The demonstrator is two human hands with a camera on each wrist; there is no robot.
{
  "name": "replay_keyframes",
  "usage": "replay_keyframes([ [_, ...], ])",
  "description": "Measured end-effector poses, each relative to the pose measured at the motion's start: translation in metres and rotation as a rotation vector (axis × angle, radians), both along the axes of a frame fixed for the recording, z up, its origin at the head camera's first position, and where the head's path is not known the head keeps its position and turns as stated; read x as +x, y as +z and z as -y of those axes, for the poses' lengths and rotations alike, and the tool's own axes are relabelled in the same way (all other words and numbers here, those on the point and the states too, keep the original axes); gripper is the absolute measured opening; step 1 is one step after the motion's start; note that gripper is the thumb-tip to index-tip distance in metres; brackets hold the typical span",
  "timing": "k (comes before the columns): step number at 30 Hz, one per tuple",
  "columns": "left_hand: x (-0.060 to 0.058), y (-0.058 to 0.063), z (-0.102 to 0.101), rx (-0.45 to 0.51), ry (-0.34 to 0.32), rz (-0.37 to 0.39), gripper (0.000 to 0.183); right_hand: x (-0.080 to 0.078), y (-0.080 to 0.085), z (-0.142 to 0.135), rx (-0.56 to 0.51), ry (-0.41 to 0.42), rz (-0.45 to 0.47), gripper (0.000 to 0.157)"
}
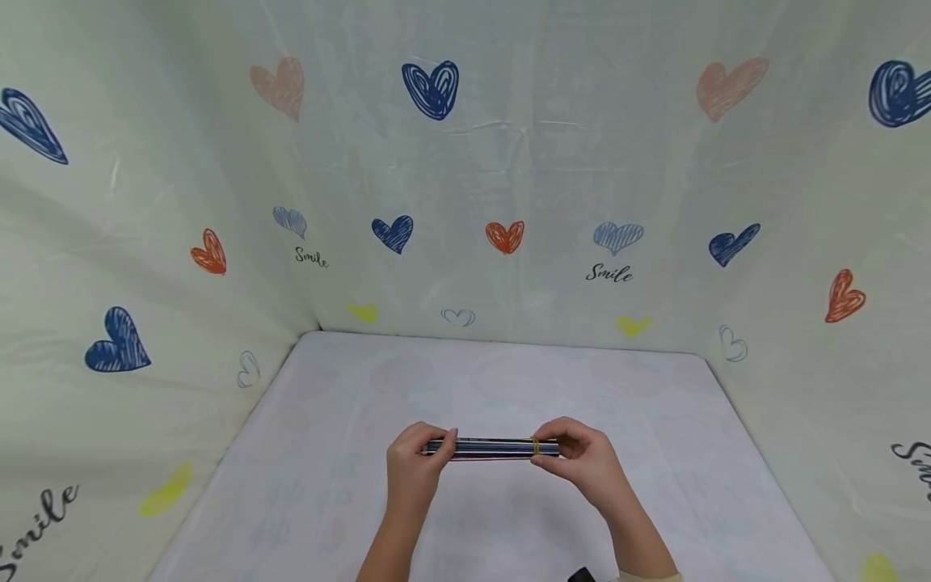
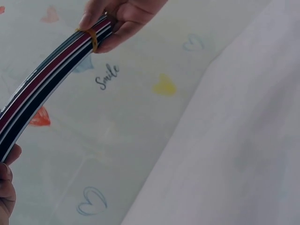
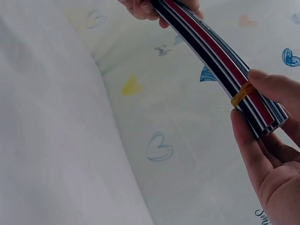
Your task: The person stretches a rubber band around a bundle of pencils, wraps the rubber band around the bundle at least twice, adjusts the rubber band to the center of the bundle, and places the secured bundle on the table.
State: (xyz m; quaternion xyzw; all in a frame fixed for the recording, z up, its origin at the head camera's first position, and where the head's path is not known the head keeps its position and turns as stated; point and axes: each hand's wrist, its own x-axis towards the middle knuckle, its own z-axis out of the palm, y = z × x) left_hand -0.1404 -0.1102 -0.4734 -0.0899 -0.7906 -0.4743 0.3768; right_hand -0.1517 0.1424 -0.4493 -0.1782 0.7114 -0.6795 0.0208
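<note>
A bundle of long slim sticks, dark blue, red and white, is held level above the table between both hands. A yellow rubber band wraps round it close to its right end. At the left end of the bundle, my left hand grips it between thumb and fingers. My right hand pinches the other end, thumb and fingertips right at the band. In the right wrist view, the ends of the sticks show beside the right palm. The left wrist view catches only part of my left hand.
Below the hands lies a white table with a faint pattern. Pale curtains printed with hearts and "Smile" stand round its back and sides. A small black object pokes in at the bottom edge, near the right forearm.
</note>
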Motion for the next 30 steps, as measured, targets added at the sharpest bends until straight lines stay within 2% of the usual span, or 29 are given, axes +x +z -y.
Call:
replay_keyframes([
  [6,0.002,0.001,-0.004,0.011,0.030,0.006,0.020,0.000,0.002,0.002,0.040,-0.053,0.003,0.028],
  [12,0.003,0.001,-0.007,0.045,0.069,0.028,0.020,0.001,0.005,0.006,0.041,-0.109,0.025,0.028],
  [15,0.004,0.002,-0.008,0.063,0.076,0.032,0.020,0.003,0.006,0.007,0.042,-0.127,0.008,0.029],
  [20,0.005,0.003,-0.010,0.070,0.091,0.029,0.019,0.004,0.006,0.009,0.019,-0.139,-0.002,0.030],
  [27,0.006,0.005,-0.012,0.072,0.116,-0.024,0.021,0.006,0.006,0.013,-0.001,-0.153,0.024,0.028],
  [30,0.005,0.005,-0.016,0.078,0.106,-0.030,0.022,0.008,0.006,0.016,-0.001,-0.118,0.023,0.028],
])
